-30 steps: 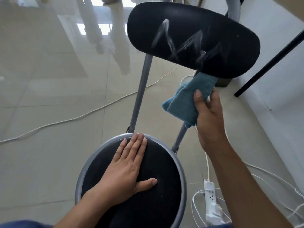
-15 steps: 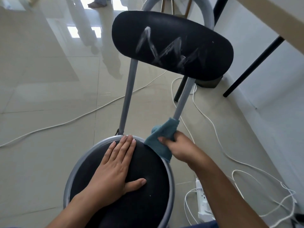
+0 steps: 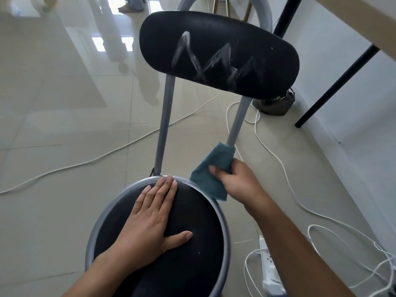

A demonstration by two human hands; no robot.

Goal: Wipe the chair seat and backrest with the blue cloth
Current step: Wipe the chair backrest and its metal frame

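My right hand (image 3: 240,181) is clenched on the blue cloth (image 3: 214,170) at centre frame, wrapped against the right support tube (image 3: 237,121) just above the seat (image 3: 203,243) rim; my left hand (image 3: 150,219) lies flat and released on the seat in the lower centre; I judge the cloth soft, light and limp, best gripped bunched in the palm; the backrest (image 3: 218,54), upper centre, shows white streaks.

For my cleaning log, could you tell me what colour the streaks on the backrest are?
Whitish zigzag streaks on the black backrest, head view.
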